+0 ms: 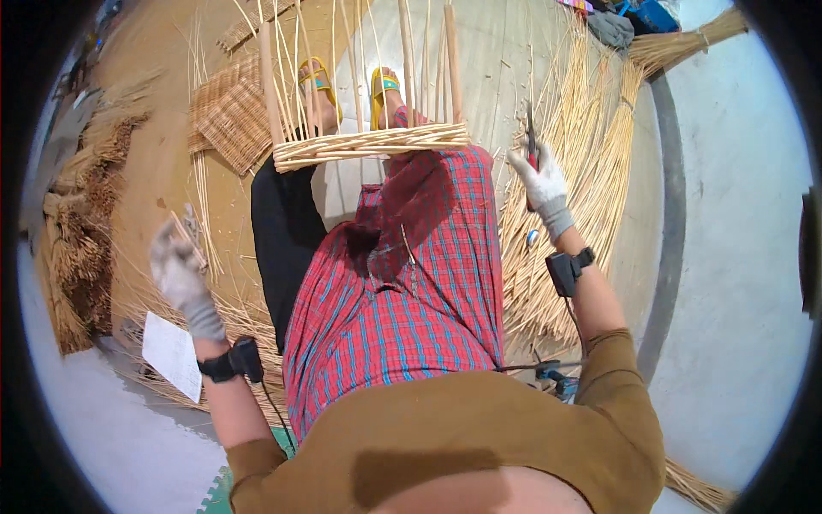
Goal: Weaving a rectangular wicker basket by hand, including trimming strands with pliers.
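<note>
A half-woven wicker panel (372,147) rests across my knees. Its woven band is nearest me, and upright canes and thicker wooden stakes (452,68) rise away from it. My right hand (545,184), in a white glove, is closed around a red-handled tool (531,141) with a dark pointed blade, held above the loose canes on the right. Out to the left is my gloved left hand (175,265), smeared by motion. Beside its fingers shows a short wooden piece (189,239); whether the hand grips it is unclear. Neither hand touches the panel.
Long peeled canes (591,171) lie spread on the floor at right. Finished woven pieces (235,116) lie at far left, with bundled canes (73,265) stacked along that side. A white sheet (171,355) lies near my left wrist. Another tied bundle (685,44) is at far right.
</note>
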A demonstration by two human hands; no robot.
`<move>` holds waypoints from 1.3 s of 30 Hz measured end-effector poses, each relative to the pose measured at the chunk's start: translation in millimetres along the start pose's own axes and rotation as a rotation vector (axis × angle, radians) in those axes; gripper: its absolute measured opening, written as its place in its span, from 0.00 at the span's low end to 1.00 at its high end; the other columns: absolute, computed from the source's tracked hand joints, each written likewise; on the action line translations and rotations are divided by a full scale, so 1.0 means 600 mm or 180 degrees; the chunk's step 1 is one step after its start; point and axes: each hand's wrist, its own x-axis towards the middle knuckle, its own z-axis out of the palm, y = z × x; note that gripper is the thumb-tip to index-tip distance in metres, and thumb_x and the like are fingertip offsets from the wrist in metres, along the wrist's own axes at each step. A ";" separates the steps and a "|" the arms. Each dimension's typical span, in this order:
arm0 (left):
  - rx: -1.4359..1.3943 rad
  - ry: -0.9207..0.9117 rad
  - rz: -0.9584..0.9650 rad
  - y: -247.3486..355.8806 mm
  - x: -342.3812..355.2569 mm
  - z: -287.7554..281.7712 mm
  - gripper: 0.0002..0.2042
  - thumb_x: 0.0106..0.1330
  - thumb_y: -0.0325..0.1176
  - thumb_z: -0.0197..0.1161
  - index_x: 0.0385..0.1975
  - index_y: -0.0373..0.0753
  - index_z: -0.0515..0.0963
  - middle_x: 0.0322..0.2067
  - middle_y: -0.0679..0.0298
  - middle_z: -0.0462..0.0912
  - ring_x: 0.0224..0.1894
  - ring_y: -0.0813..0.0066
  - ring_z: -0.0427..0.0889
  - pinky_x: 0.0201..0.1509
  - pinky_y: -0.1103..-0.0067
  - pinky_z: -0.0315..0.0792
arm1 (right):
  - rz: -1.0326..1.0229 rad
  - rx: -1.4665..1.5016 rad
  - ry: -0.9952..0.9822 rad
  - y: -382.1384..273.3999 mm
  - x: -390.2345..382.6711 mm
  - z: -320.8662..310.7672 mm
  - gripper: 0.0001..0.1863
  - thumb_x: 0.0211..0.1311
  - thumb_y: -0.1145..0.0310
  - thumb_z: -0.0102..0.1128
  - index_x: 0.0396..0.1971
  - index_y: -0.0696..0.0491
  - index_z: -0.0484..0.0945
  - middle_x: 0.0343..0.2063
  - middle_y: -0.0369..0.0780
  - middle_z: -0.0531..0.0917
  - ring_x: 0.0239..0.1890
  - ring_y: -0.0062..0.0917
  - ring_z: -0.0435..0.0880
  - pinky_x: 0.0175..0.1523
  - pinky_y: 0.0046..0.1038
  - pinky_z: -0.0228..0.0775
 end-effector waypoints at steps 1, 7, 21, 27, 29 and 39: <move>-0.0113 0.0200 0.0023 -0.033 -0.009 -0.073 0.17 0.77 0.40 0.50 0.55 0.37 0.77 0.36 0.65 0.80 0.30 0.84 0.74 0.32 0.89 0.68 | 0.0458 -0.0334 -0.0342 0.076 -0.040 0.022 0.26 0.62 0.56 0.67 0.58 0.50 0.75 0.33 0.41 0.83 0.37 0.31 0.83 0.42 0.36 0.75; 0.2903 0.2027 -0.1925 -0.191 -0.170 -0.294 0.25 0.70 0.39 0.58 0.65 0.40 0.68 0.61 0.53 0.71 0.62 0.57 0.68 0.66 0.65 0.61 | 0.2682 -0.0620 -0.1812 0.341 -0.351 0.119 0.51 0.41 0.35 0.74 0.64 0.49 0.69 0.51 0.52 0.83 0.54 0.45 0.83 0.58 0.38 0.75; 0.3477 -0.2072 0.3242 0.138 -0.075 0.592 0.34 0.54 0.41 0.73 0.64 0.46 0.72 0.58 0.59 0.77 0.66 0.51 0.70 0.71 0.61 0.60 | 0.1696 -0.0547 -0.1539 0.256 -0.309 0.041 0.29 0.64 0.50 0.63 0.56 0.56 0.79 0.47 0.47 0.86 0.51 0.34 0.85 0.57 0.31 0.76; 0.3211 -0.1767 0.3152 0.159 -0.034 0.515 0.22 0.51 0.38 0.74 0.48 0.49 0.81 0.39 0.59 0.83 0.47 0.53 0.77 0.55 0.63 0.68 | 0.1121 0.1056 -0.0410 0.067 -0.160 -0.063 0.21 0.70 0.61 0.60 0.55 0.60 0.78 0.47 0.44 0.85 0.51 0.27 0.83 0.60 0.29 0.73; 0.3195 -0.1625 0.3135 0.166 -0.036 0.428 0.24 0.51 0.35 0.73 0.51 0.47 0.80 0.39 0.59 0.81 0.46 0.52 0.76 0.54 0.62 0.67 | 0.0658 0.1297 -0.0383 0.007 -0.133 -0.075 0.17 0.72 0.67 0.58 0.54 0.60 0.77 0.43 0.40 0.84 0.47 0.22 0.82 0.57 0.26 0.74; 0.1378 -0.1960 0.1379 0.173 -0.170 0.167 0.37 0.64 0.69 0.55 0.52 0.37 0.75 0.56 0.55 0.73 0.67 0.55 0.64 0.72 0.58 0.54 | 0.0003 0.2541 -0.0561 -0.205 -0.054 0.059 0.26 0.71 0.56 0.60 0.61 0.57 0.71 0.50 0.41 0.81 0.53 0.24 0.78 0.61 0.30 0.69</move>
